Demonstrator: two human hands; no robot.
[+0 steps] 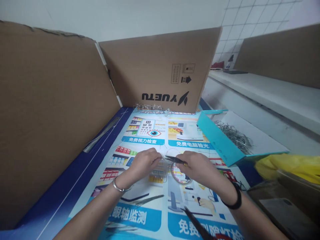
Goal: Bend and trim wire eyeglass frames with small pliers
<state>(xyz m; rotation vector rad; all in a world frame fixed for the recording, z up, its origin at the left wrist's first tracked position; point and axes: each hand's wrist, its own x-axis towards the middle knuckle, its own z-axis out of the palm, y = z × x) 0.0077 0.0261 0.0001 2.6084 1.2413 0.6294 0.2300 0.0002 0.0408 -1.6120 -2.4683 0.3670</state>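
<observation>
Our left hand (pixel 146 162) pinches the thin wire frame (pixel 180 176), right hand (pixel 197 165) grips pliers (pixel 175 159); looks light and bendy, we'd hold near the bridge.

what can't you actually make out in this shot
Head view:
- where the dark tool meets the wire frame: too small
- the frame's end: covered by left hand
- the tool's handle: inside right hand
- metal pieces in teal box: blurred tangle

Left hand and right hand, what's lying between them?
In the head view, a thin wire spectacle frame spans left hand and right hand, with the right hand's dark tool pointing across it.
</observation>
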